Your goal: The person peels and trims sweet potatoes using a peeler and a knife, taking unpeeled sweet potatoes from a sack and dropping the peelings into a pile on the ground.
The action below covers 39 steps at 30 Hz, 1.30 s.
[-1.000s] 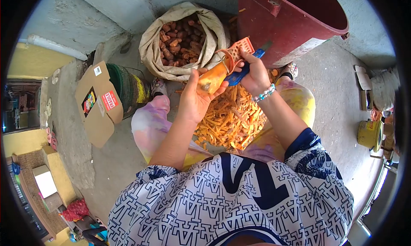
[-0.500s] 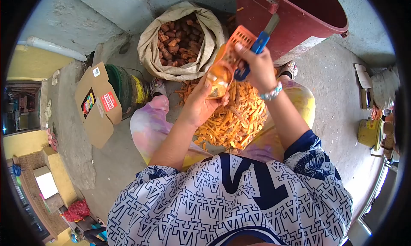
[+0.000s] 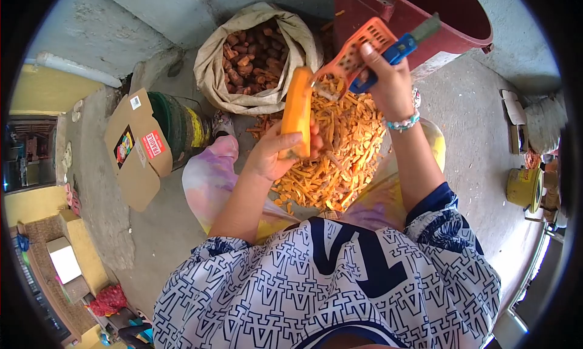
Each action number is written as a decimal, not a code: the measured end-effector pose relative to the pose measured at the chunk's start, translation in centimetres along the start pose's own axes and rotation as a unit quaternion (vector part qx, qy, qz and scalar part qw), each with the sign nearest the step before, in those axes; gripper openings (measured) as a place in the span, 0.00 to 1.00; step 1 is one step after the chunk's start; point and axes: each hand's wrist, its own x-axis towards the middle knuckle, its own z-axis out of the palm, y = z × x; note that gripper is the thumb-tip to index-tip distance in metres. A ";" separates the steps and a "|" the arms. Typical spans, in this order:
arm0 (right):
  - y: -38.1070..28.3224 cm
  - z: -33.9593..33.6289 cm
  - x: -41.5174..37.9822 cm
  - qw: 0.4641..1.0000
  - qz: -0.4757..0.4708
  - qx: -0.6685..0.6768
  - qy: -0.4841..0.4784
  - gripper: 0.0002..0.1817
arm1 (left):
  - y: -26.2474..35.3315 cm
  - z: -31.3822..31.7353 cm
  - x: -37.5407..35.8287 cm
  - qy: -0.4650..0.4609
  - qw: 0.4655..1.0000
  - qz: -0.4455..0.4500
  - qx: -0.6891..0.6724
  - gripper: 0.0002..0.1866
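Observation:
In front of me, my left hand is closed round the lower end of a thick orange carrot, peeled and pointing upward. My right hand grips an orange plastic peeler with a perforated body, together with a knife that has a blue handle and a stained blade. The peeler's lower end is beside the carrot's top. Beneath both hands, a broad heap of orange peelings covers the floor between my legs.
An open sack of brownish unpeeled carrots stands ahead. To its right is a big dark red tub. A green bucket and a cardboard box flap are on the left. A yellow bucket sits far right.
The peeler and knife have swung up and right, away from the carrot. My left hand has turned the carrot more upright, so its length now shows.

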 end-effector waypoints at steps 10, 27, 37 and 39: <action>-0.1 -1.7 3.6 0.989 -0.092 -0.028 0.113 0.06 | -0.1 -0.1 -0.2 0.008 0.997 -0.026 0.079 0.25; 5.9 -4.5 1.8 0.958 0.167 0.037 0.230 0.03 | -0.6 -0.6 0.0 0.250 0.648 0.230 0.682 0.16; 5.3 -3.8 2.1 0.955 0.181 -0.042 0.233 0.06 | 0.2 -1.1 -0.4 0.225 0.478 0.260 0.808 0.17; 2.9 -1.1 0.4 0.961 0.205 -0.047 0.182 0.06 | 0.3 -1.7 -0.3 0.226 0.474 0.284 0.802 0.17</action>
